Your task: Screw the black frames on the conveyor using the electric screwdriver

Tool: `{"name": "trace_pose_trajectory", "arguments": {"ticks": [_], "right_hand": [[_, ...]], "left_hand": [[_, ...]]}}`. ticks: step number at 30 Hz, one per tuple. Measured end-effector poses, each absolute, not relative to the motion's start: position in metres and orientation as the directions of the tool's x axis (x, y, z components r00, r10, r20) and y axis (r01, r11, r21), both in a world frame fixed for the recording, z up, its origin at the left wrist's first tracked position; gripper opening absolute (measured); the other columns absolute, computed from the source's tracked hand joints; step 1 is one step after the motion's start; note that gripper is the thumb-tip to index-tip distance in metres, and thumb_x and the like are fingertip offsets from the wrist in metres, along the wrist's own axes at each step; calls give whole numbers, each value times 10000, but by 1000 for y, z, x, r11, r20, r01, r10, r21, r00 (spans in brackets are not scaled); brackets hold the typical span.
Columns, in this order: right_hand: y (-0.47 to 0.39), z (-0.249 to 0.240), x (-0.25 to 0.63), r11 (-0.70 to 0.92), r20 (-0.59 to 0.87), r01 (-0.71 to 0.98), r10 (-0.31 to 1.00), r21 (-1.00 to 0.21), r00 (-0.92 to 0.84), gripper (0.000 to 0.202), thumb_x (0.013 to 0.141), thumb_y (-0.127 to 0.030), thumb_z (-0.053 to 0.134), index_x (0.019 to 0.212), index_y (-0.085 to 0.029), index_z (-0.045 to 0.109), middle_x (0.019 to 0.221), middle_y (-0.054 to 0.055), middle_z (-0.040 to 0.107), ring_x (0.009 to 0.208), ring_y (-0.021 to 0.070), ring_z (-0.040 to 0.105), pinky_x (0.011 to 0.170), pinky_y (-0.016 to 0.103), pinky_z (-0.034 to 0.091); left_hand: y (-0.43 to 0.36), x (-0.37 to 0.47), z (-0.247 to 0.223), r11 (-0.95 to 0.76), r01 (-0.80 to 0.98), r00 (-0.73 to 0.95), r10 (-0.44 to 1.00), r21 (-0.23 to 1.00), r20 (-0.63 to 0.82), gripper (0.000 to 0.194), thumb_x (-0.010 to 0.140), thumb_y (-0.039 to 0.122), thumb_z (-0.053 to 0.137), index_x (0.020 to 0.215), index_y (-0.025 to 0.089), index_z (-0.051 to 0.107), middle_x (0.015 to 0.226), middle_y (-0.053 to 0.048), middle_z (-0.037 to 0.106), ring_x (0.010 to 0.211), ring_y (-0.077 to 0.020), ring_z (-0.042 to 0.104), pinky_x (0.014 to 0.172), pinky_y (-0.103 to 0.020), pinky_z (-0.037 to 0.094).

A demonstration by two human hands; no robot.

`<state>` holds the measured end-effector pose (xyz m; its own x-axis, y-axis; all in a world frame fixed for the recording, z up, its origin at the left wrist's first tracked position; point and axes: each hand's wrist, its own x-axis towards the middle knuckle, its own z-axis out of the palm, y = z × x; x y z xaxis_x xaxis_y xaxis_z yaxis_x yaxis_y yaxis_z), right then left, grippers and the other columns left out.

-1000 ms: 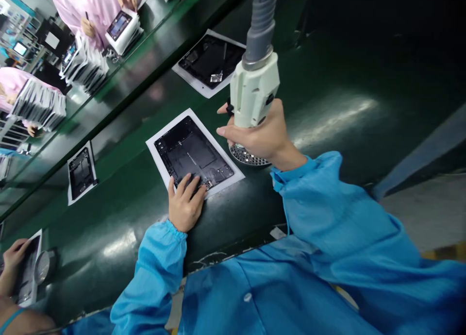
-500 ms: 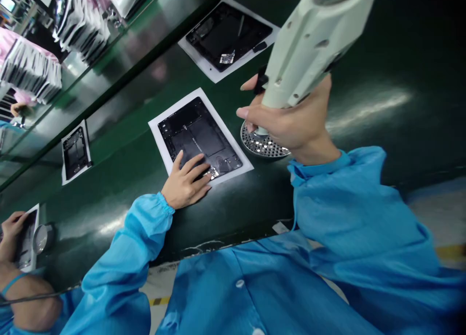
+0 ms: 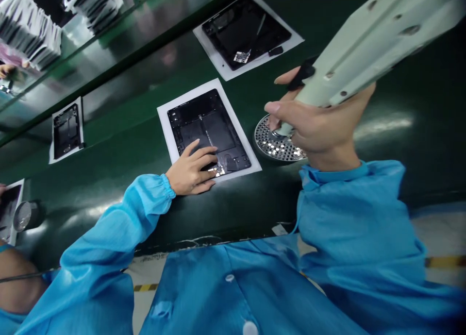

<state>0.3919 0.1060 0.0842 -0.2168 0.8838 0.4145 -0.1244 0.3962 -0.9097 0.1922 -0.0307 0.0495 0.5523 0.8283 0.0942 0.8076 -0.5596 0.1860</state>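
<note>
My left hand (image 3: pixel 193 169) lies with fingers spread on the lower left part of an opened tablet (image 3: pixel 207 126), near a small shiny board. The tablet rests on a white sheet (image 3: pixel 166 116) on the green bench. My right hand (image 3: pixel 320 121) is wrapped round a pale electric screwdriver (image 3: pixel 378 43), one finger at its black lever (image 3: pixel 303 74). The screwdriver tilts, with its lower end over a round metal dish full of small holes (image 3: pixel 278 143). Whether the tip touches the dish is hidden by my fingers.
A second opened tablet (image 3: pixel 247 31) on a white sheet lies farther back, with loose parts on it. Another (image 3: pixel 67 131) lies to the left. At far left are a co-worker's arm (image 3: pixel 18 281) and a round dish (image 3: pixel 25 216). Stacks of sheets (image 3: pixel 29 26) stand beyond the ledge.
The screwdriver leans farther to the right, and my right hand has shifted right in the view. My left hand stays on the tablet. The view itself has moved a little.
</note>
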Motion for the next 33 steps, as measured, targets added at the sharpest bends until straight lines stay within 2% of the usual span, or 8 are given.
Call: {"name": "trace_pose_trajectory", "arguments": {"ticks": [4, 8, 13, 19, 22, 27, 30, 33], "right_hand": [[105, 84, 393, 406, 433, -159, 876, -900, -214, 215, 640, -237, 823, 760, -264, 646, 491, -44, 528, 430, 148, 535, 498, 353, 471], [98, 84, 391, 395, 449, -250, 867, -884, -216, 219, 654, -278, 815, 795, -268, 648, 499, -37, 544, 400, 146, 508, 460, 352, 451], [72, 85, 374, 290, 367, -251, 858, -924, -360, 271, 697, -362, 765, 900, -272, 611, 499, -59, 568, 410, 146, 519, 495, 354, 489], [58, 66, 349, 280, 355, -227, 825, -933, -441, 246, 692, -273, 744, 880, -212, 597, 534, -62, 573, 489, 127, 568, 558, 324, 529], [58, 57, 345, 287, 369, -241, 811, -927, -455, 176, 720, -224, 707, 856, -207, 597, 528, -59, 562, 487, 124, 561, 560, 321, 525], [56, 52, 345, 269, 342, -217, 818, -938, -463, 210, 719, -222, 703, 890, -208, 583, 543, -61, 557, 477, 120, 549, 553, 319, 520], [51, 49, 344, 284, 339, -187, 818, -940, -464, 180, 723, -228, 696, 845, -213, 565, 575, -47, 556, 536, 130, 577, 602, 328, 541], [45, 43, 342, 304, 350, -173, 831, -937, -432, 212, 728, -218, 684, 898, -224, 557, 609, -47, 565, 543, 125, 582, 629, 329, 559]], "left_hand": [[-37, 196, 45, -507, 843, 499, 862, 181, 90, 273, 917, 367, 494, 1024, 231, 705, 1161, -84, 649, 1307, -282, 469, 1157, -586, 208], [-33, 197, 42, -489, 853, 467, 871, 184, 149, 252, 921, 360, 501, 969, 242, 719, 1141, -74, 652, 1299, -281, 470, 1148, -590, 212], [-24, 199, 33, -439, 877, 387, 887, 198, 253, 259, 923, 344, 497, 951, 241, 734, 1104, -74, 644, 1276, -295, 475, 1123, -612, 220], [-31, 207, 20, -342, 904, 252, 912, 258, 324, 258, 913, 332, 517, 968, 245, 754, 1101, -92, 630, 1239, -282, 483, 1097, -567, 280], [-31, 208, 18, -345, 900, 250, 910, 267, 331, 258, 908, 329, 523, 969, 247, 759, 1101, -101, 626, 1228, -291, 483, 1085, -570, 288], [-30, 208, 18, -344, 899, 249, 911, 271, 329, 262, 907, 324, 519, 979, 244, 758, 1092, -103, 627, 1218, -293, 488, 1073, -571, 298], [-29, 208, 18, -331, 899, 240, 920, 288, 309, 253, 899, 323, 529, 983, 250, 756, 1115, -99, 623, 1227, -294, 479, 1077, -576, 289], [-29, 208, 18, -324, 897, 239, 928, 301, 285, 242, 891, 327, 537, 975, 263, 755, 1133, -87, 622, 1240, -291, 468, 1088, -576, 275]]}}
